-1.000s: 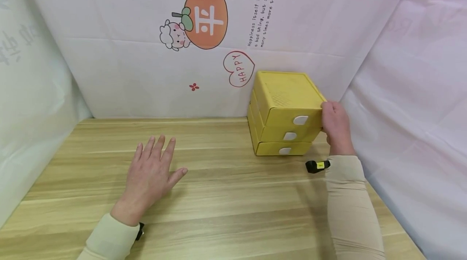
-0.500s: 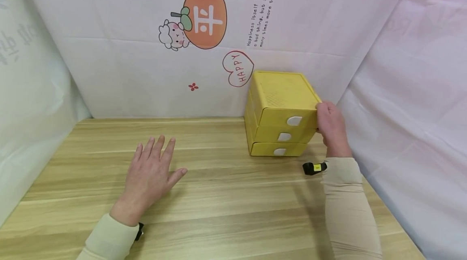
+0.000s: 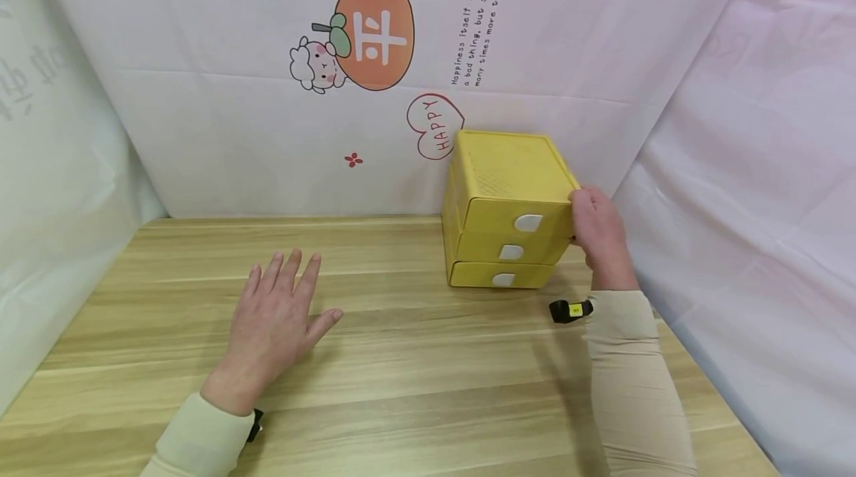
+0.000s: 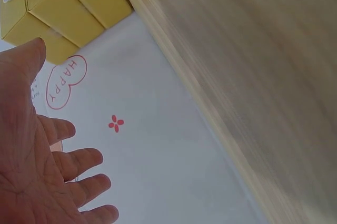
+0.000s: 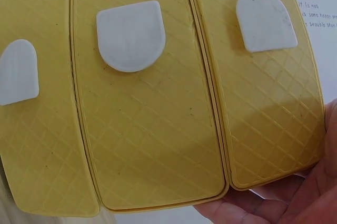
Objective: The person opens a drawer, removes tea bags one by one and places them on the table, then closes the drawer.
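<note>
A yellow three-drawer desktop organizer (image 3: 515, 165) stands at the back right of the table, its drawers closed. Each drawer front carries a rounded white pull tab (image 5: 131, 36), and a crosshatch pattern covers the fronts. My right hand (image 3: 600, 230) grips the upper right side of the organizer near its front corner; in the right wrist view its fingers (image 5: 247, 205) wrap behind the side. My left hand (image 3: 270, 319) is held palm down over the left part of the table, fingers straight and spread, touching no object. Its palm shows in the left wrist view.
The wood-grain table (image 3: 401, 373) ends at a white printed cloth (image 3: 267, 150) along its back edge, close behind the organizer. More white cloth (image 3: 769, 239) hangs along the right side and the left. A black wrist-camera mount (image 3: 568, 311) sits beside my right cuff.
The organizer has slid a little to the left along the back of the table, with my right hand moving along on its side. My left hand has stayed in place.
</note>
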`<state>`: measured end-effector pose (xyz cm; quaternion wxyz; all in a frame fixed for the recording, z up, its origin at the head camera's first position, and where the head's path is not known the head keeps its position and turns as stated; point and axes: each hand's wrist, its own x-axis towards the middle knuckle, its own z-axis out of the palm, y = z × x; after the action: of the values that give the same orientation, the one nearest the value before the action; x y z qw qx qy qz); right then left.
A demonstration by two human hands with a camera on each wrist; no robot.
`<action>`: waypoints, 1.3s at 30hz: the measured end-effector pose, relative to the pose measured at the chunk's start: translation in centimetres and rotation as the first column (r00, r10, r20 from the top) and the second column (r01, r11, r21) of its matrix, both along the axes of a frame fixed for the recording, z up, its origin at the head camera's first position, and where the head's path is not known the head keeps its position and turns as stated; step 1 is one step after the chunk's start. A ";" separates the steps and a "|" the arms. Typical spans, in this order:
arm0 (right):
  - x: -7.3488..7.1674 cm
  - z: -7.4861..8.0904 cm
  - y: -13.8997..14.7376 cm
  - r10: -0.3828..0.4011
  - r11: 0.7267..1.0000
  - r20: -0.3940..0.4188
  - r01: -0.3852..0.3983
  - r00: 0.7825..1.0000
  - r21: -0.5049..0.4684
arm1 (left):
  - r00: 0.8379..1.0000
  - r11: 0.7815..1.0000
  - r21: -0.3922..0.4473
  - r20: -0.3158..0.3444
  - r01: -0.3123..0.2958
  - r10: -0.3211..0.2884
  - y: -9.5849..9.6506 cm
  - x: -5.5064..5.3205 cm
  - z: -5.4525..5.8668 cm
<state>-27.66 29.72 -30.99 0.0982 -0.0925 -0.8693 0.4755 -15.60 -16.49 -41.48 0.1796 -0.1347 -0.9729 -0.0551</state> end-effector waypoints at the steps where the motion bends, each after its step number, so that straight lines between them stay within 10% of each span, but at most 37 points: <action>1: 0.0 0.0 -0.1 0.003 1.000 0.001 -0.003 1.000 0.003 | 1.000 1.000 -0.001 -0.002 0.000 0.000 0.0 0.0 0.0; 39: 0.9 -0.1 -3.0 0.070 0.991 -0.007 -0.069 0.998 0.113 | 1.000 1.000 0.001 0.002 0.000 0.000 -0.1 0.1 0.1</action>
<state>-26.81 26.75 -31.10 0.0916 -0.0538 -0.8969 0.4292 -15.52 -16.61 -41.40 0.1786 -0.1347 -0.9731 -0.0558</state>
